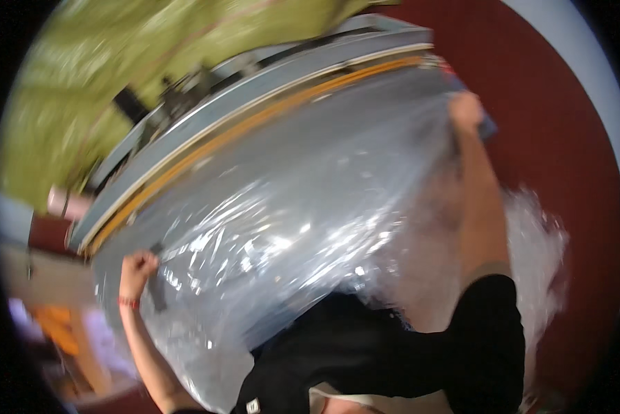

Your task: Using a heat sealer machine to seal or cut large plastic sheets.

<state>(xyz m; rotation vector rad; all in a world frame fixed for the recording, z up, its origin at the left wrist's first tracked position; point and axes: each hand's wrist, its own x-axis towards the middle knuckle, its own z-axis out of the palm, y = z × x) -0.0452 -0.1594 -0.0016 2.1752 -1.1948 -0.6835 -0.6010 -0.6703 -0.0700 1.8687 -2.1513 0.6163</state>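
Observation:
A wide sheet of clear plastic film [275,234] is drawn across a grey work surface, with bright glints along its creases. My left hand [139,268], with a red band at the wrist, pinches the film's edge near the left end. At the far right corner, my right hand [466,112] is closed on the film, its fingers blurred by motion. Folds run from this hand back toward my body, and the near part of the film hangs against my black shirt.
Behind the surface runs a long grey machine frame [268,86] with an orange strip [282,110] along it. Yellow-green sheeting [151,41] lies beyond. A pink roll [68,203] sits at the frame's left end. More crumpled clear film [538,255] spreads over the dark red floor [572,172].

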